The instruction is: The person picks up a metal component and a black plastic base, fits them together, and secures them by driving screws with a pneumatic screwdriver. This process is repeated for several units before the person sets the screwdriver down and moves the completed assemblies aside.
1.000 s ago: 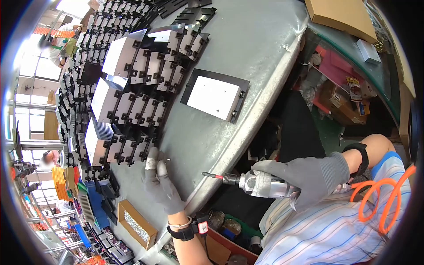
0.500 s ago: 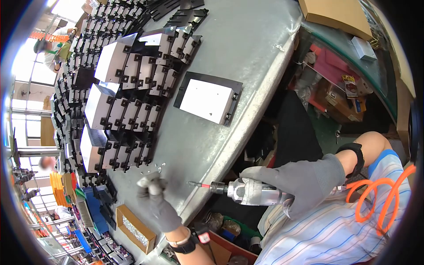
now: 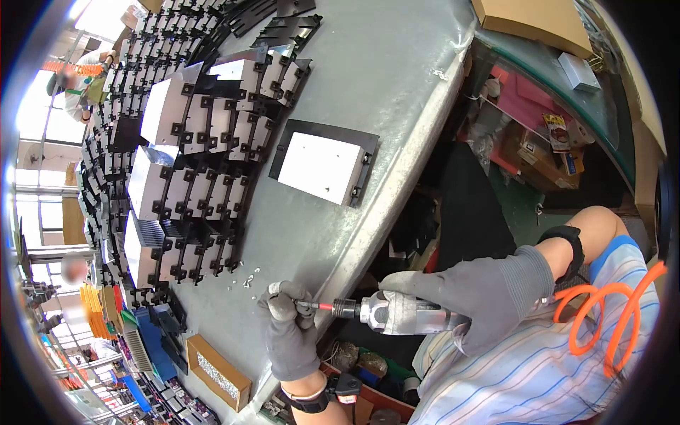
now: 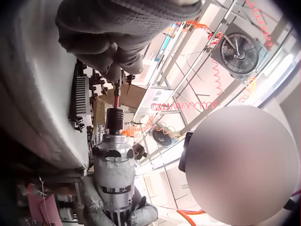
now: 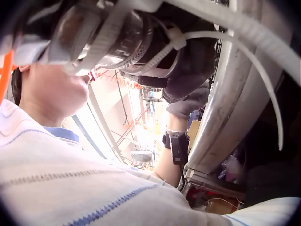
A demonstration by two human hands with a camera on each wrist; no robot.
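In the head view my gloved left hand (image 3: 290,333) has its fingertips curled at the tip of the red-banded bit (image 3: 325,307). Any small part between those fingertips is too hidden to identify. A silver power driver (image 3: 407,312) lies in my gloved right hand (image 3: 489,290), pointing left. The left wrist view shows the left hand (image 4: 106,35) pinching the bit's end above the driver (image 4: 114,172). Farther up the table, a white box (image 3: 319,168) rests flat on a black plate (image 3: 282,150), apart from both hands.
Rows of white-and-black units (image 3: 161,113) stack along the table's far side. Small loose screws (image 3: 248,278) lie near the left hand, and a cardboard tray (image 3: 241,388) of small metal parts stands below. An orange coiled hose (image 3: 598,304) hangs at right.
The left hand has moved from the tabletop by the loose screws to the bit, its fingers curling in. The driver has shifted slightly left in the right hand.
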